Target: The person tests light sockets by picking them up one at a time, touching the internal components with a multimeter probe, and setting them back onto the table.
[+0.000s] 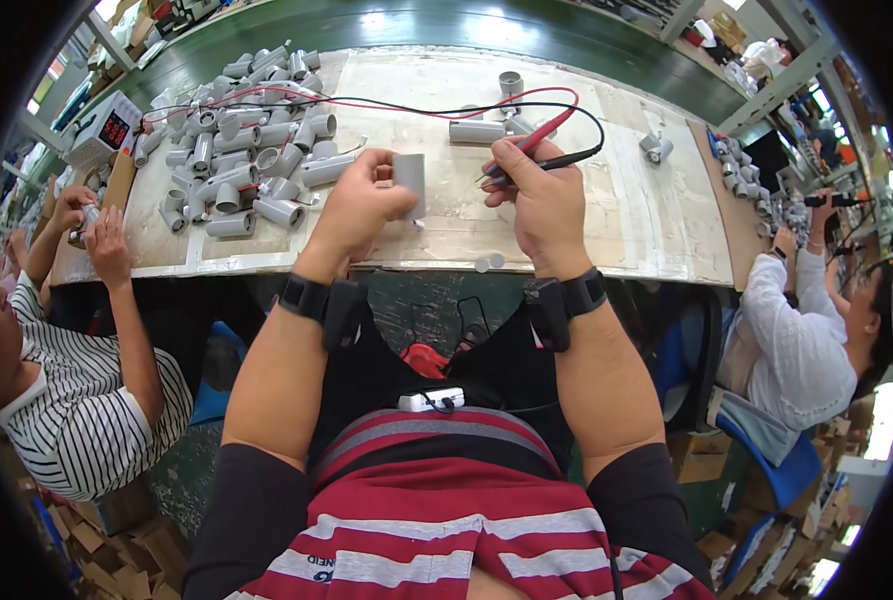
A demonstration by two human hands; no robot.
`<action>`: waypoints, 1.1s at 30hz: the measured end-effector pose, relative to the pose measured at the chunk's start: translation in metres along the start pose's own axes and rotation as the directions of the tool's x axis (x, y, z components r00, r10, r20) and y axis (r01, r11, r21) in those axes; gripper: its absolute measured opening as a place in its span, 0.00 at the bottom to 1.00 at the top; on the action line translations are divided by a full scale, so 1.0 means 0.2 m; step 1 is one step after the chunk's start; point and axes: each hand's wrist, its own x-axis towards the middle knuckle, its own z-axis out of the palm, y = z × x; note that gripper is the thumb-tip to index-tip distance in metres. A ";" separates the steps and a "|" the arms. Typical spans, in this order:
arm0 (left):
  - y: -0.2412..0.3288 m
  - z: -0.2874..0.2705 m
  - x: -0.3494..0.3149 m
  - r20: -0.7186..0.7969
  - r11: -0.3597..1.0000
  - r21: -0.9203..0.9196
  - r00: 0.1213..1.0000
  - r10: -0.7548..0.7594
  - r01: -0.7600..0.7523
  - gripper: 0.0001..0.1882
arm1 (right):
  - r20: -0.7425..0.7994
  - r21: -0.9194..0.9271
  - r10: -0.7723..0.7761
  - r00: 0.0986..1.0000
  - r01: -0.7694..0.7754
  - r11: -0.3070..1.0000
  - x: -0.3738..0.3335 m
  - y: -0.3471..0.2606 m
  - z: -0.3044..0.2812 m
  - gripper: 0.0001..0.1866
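My left hand (368, 200) is closed on a grey plastic cylinder (409, 185), held upright just above the table, with a small pale bit at its lower end. My right hand (541, 200) grips a pair of test probes, one red (550, 127) and one black (569, 158), their thin tips pointing left toward the cylinder but apart from it. Red and black leads run from the probes across the table to a grey meter box (108, 130) with a red lit display. Beyond my right hand lies another grey cylinder (476, 131).
Many similar grey cylinders (231, 160) are heaped on the table's left. One stands upright (510, 83) at the back, and a small grey piece (656, 147) lies to the right. Two small round pieces (488, 263) sit by the front edge. Co-workers sit on both sides.
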 end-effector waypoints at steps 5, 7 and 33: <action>-0.14 -0.05 -0.16 -0.002 0.960 -0.209 0.982 0.189 -0.185 0.34 | -0.020 -0.045 0.077 0.997 -0.078 0.996 -0.06 0.20 0.07 0.08; -0.16 -0.07 -0.18 0.017 0.955 -0.226 0.980 0.200 -0.191 0.34 | -0.006 -0.100 0.068 0.998 -0.068 0.993 -0.10 0.26 0.11 0.08; -0.17 -0.07 -0.20 0.055 0.956 -0.217 0.975 0.215 -0.198 0.35 | 0.076 -0.438 -0.084 0.994 0.109 0.892 -0.13 0.38 0.17 0.08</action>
